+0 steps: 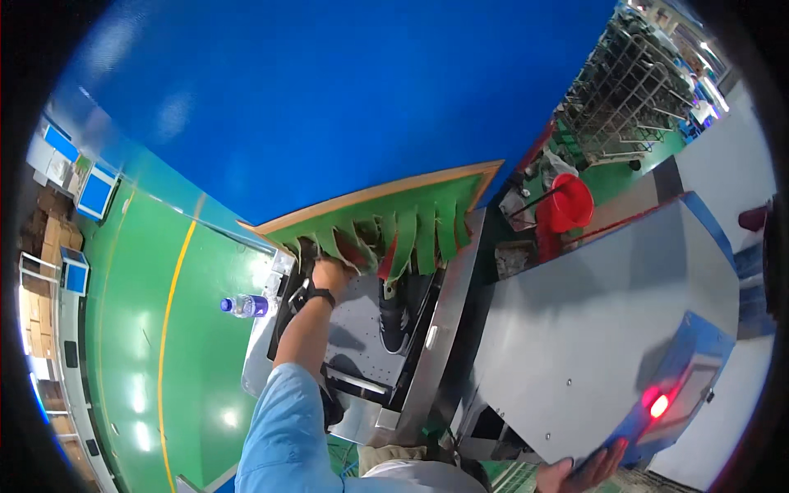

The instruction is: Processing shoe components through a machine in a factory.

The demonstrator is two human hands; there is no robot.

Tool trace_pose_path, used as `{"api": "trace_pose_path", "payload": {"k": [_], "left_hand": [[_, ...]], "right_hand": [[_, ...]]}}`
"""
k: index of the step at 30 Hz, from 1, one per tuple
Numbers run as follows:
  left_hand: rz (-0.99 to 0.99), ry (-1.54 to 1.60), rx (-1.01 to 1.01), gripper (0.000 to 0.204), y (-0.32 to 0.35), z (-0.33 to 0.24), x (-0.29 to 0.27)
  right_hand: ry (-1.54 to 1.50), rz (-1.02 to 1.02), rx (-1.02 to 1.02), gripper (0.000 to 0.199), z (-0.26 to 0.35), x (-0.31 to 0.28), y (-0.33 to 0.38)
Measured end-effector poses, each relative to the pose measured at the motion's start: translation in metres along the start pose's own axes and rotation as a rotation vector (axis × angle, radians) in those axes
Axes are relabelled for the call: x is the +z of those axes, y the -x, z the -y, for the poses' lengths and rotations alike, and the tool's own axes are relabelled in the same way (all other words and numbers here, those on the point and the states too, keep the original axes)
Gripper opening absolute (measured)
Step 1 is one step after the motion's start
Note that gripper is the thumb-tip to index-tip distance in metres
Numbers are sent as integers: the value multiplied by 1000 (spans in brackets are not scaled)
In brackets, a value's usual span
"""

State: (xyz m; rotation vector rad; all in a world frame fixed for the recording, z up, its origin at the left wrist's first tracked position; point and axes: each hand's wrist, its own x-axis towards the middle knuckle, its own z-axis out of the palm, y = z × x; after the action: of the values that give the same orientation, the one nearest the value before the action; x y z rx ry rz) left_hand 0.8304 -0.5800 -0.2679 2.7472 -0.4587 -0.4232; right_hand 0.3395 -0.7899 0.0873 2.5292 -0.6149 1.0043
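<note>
At the mouth of a grey metal machine, the person's left hand (330, 274), coming out of a light blue sleeve with a dark watch on the wrist, reaches under a fringe of green strip curtain (403, 230); its fingers curl in among the flexible strips, though whether they actually grip one cannot be told. Just to the right of that hand, a dark shoe (396, 316) with a pale sole lies on the flat grey conveyor bed (355, 337), its toe end under the strips. Low at the frame's edge, the right hand (585, 472) rests with fingers spread flat against the blue corner of the machine's smooth grey housing (592, 329), near a glowing red light (657, 404). 1 clear plastic bottle (244, 306) with a purple label stands on the machine's left ledge, above a glossy green floor (148, 329). A red plastic bucket (567, 204) sits beyond the housing
</note>
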Motion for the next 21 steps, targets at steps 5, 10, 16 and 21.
{"api": "trace_pose_path", "payload": {"k": [5, 10, 16, 21], "left_hand": [[-316, 625, 8, 41, 119, -19, -79], [114, 1442, 7, 42, 294, -83, -161], [651, 1285, 129, 75, 465, -190, -172], [852, 705, 730, 55, 502, -205, -106]], "right_hand": [[-7, 88, 44, 54, 0, -6, 7], [-526, 138, 12, 78, 20, -41, 53], [-1599, 718, 612, 107, 37, -63, 70], [-2112, 1067, 1618, 61, -41, -80, 139]]}}
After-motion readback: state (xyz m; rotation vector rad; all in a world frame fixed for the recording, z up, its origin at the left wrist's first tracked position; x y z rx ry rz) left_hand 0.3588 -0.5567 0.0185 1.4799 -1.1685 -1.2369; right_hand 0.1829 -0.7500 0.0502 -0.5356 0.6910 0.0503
